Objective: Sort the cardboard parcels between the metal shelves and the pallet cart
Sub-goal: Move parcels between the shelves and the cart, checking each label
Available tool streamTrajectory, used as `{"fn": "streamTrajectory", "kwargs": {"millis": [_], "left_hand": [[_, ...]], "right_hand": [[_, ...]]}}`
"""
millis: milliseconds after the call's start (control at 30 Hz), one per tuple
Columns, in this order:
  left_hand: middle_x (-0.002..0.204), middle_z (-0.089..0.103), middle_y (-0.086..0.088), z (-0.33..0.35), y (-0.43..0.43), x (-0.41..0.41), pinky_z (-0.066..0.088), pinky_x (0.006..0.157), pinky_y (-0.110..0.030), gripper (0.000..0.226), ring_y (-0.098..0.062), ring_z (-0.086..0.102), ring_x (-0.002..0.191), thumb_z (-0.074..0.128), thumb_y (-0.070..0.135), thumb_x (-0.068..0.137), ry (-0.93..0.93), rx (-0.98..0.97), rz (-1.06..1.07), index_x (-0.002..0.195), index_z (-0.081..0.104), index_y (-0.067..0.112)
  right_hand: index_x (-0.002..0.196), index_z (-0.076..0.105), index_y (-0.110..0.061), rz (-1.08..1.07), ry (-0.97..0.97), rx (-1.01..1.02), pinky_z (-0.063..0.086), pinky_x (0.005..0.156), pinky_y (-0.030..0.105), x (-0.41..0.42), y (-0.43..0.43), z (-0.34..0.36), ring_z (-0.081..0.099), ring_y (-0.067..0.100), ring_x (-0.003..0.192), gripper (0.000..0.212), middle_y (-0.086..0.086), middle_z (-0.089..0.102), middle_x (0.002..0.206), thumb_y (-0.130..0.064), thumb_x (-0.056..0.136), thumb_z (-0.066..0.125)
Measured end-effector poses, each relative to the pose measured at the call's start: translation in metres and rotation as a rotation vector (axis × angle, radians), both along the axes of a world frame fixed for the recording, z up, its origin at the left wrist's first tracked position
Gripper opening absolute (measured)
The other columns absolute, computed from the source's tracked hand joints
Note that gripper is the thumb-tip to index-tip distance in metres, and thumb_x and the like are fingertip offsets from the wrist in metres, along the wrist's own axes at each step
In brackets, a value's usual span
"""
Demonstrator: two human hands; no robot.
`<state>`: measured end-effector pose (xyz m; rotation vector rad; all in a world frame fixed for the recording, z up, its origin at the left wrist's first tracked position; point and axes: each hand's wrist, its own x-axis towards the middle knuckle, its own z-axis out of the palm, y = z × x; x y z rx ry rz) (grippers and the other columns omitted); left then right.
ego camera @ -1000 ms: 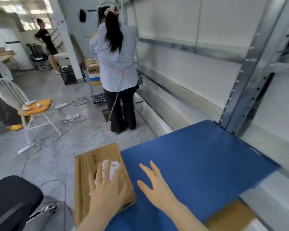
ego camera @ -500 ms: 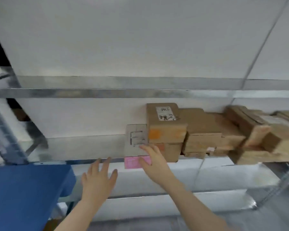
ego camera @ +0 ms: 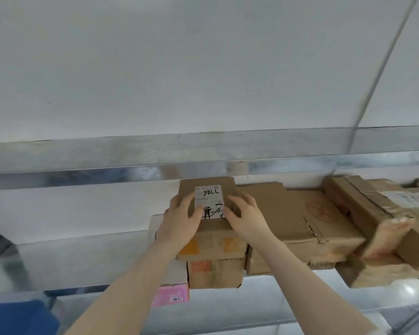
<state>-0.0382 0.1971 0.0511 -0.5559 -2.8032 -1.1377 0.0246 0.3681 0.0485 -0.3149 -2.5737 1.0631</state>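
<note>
Gripping top parcel (ego camera: 211, 182), both hands (ego camera: 179, 221) (ego camera: 246, 220), arms fwd

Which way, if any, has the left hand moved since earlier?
Yes. The left hand went up and right, from below the shelf edge onto the left side of the labelled box.

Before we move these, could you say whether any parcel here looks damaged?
Yes: the flat brown cardboard parcel right of the white-labelled cardboard box has a torn front edge; the parcels further right lie askew.

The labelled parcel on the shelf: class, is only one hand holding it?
No: the left hand and right hand both hold the labelled parcel by its sides.
</note>
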Motion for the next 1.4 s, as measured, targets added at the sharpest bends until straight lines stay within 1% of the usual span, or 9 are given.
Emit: {"fn": "streamTrajectory", "kwargs": {"millis": [233, 300, 400, 600, 767, 933, 1033, 1200, 1400], "left_hand": [[0.151, 0.023, 0.009, -0.014, 0.004, -0.01, 0.031, 0.089, -0.024, 0.044, -0.013, 0.038, 0.129, 0.042, 0.048, 0.088, 0.07, -0.061, 0.014, 0.131, 0.041, 0.04], [0.15, 0.027, 0.009, -0.013, 0.004, -0.005, 0.031, 0.086, -0.023, 0.043, -0.013, 0.04, 0.128, 0.044, 0.046, 0.087, 0.101, -0.047, 0.018, 0.13, 0.043, 0.038], [0.148, 0.031, 0.01, -0.009, -0.006, 0.004, 0.03, 0.086, -0.021, 0.041, -0.012, 0.042, 0.125, 0.047, 0.043, 0.087, 0.107, 0.0, 0.042, 0.128, 0.047, 0.035], [0.147, 0.031, 0.013, 0.007, -0.073, 0.043, 0.04, 0.096, -0.032, 0.041, -0.015, 0.041, 0.125, 0.047, 0.045, 0.085, 0.167, 0.036, 0.156, 0.125, 0.047, 0.038], [0.146, 0.031, 0.011, 0.02, -0.182, 0.098, 0.044, 0.095, -0.037, 0.041, -0.019, 0.045, 0.121, 0.045, 0.044, 0.086, 0.202, 0.018, 0.418, 0.126, 0.046, 0.033], [0.144, 0.032, 0.012, 0.015, -0.317, 0.185, 0.049, 0.083, -0.04, 0.039, -0.026, 0.045, 0.115, 0.042, 0.044, 0.086, 0.211, -0.06, 0.841, 0.123, 0.046, 0.034], [0.149, 0.024, 0.011, 0.001, -0.39, 0.25, 0.045, 0.09, -0.044, 0.043, -0.029, 0.035, 0.125, 0.041, 0.046, 0.086, 0.135, -0.073, 1.049, 0.128, 0.04, 0.034], [0.153, 0.016, 0.008, -0.015, -0.489, 0.34, 0.043, 0.094, -0.046, 0.045, -0.03, 0.024, 0.133, 0.041, 0.045, 0.089, 0.054, -0.107, 1.287, 0.132, 0.036, 0.033], [0.154, 0.013, 0.003, -0.033, -0.574, 0.378, 0.035, 0.101, -0.048, 0.048, -0.034, 0.025, 0.134, 0.038, 0.046, 0.091, -0.055, -0.175, 1.353, 0.136, 0.032, 0.031]], "right_hand": [[0.135, 0.042, -0.035, 0.058, -0.021, -0.069, 0.03, 0.067, 0.001, -0.009, -0.006, -0.011, 0.045, -0.012, 0.088, 0.047, -0.011, 0.009, 0.155, -0.043, 0.089, 0.048], [0.133, 0.045, -0.032, 0.069, 0.007, -0.062, 0.029, 0.074, -0.002, -0.004, -0.009, -0.009, 0.047, -0.015, 0.098, 0.044, -0.009, 0.015, 0.155, -0.039, 0.09, 0.049], [0.13, 0.05, -0.03, 0.092, 0.034, -0.049, 0.028, 0.09, 0.013, 0.004, -0.019, -0.005, 0.038, 0.005, 0.128, 0.04, -0.007, 0.023, 0.153, -0.036, 0.091, 0.05], [0.124, 0.056, -0.031, 0.216, 0.135, -0.018, 0.03, 0.08, 0.003, 0.021, -0.077, 0.012, 0.048, -0.008, 0.097, 0.035, -0.011, 0.028, 0.149, -0.033, 0.089, 0.054], [0.121, 0.058, -0.03, 0.458, 0.177, -0.022, 0.031, 0.096, 0.02, 0.026, -0.182, 0.021, 0.042, 0.007, 0.124, 0.033, -0.012, 0.032, 0.147, -0.029, 0.088, 0.057], [0.117, 0.059, -0.034, 0.855, 0.128, -0.112, 0.033, 0.097, 0.028, 0.043, -0.337, 0.007, 0.041, 0.008, 0.124, 0.031, -0.014, 0.035, 0.144, -0.028, 0.087, 0.059], [0.117, 0.059, -0.034, 1.109, 0.088, -0.126, 0.037, 0.096, 0.034, 0.073, -0.433, -0.003, 0.041, 0.016, 0.127, 0.032, -0.011, 0.036, 0.144, -0.025, 0.086, 0.06], [0.123, 0.056, -0.036, 1.367, 0.066, -0.074, 0.037, 0.089, 0.028, 0.132, -0.563, -0.016, 0.045, 0.01, 0.119, 0.036, -0.015, 0.034, 0.145, -0.031, 0.087, 0.058], [0.12, 0.059, -0.036, 1.47, -0.013, -0.11, 0.036, 0.089, 0.023, 0.159, -0.666, -0.039, 0.047, 0.006, 0.117, 0.034, -0.016, 0.034, 0.145, -0.029, 0.087, 0.059]]}}
